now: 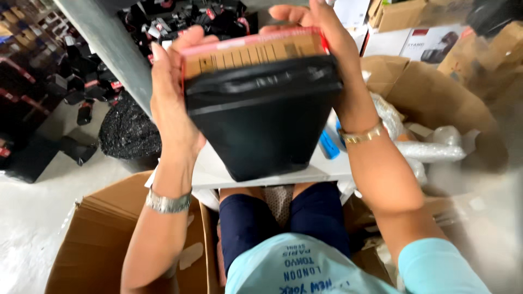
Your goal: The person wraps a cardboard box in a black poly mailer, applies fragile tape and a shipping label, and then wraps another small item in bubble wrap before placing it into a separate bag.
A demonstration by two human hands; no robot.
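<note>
Both hands clamped on one item, held up in front of the chest. Left hand (173, 103) grips the left edge, fingers curled over the far top corner. Right hand (335, 65) grips the right edge, fingers wrapped over the far rim, thumb side hidden behind the item.

Item: a black pouch (264, 120) in glossy wrap, with a red-and-tan cardboard header (253, 50) across its far end. Long axis runs near to far; header end points away from the person, the narrower black end points back toward the lap. It tapers toward the near end and tilts slightly, right side a little farther.

Below it, a white bench (321, 170) edge, pouch held above it, contact unclear. Metal bracelet on each wrist.

Near left: open cardboard box (103, 234). Right: another carton (430, 98) with clear plastic wrap (430, 149). Far left on the floor: heap of similar black items (180, 19).
</note>
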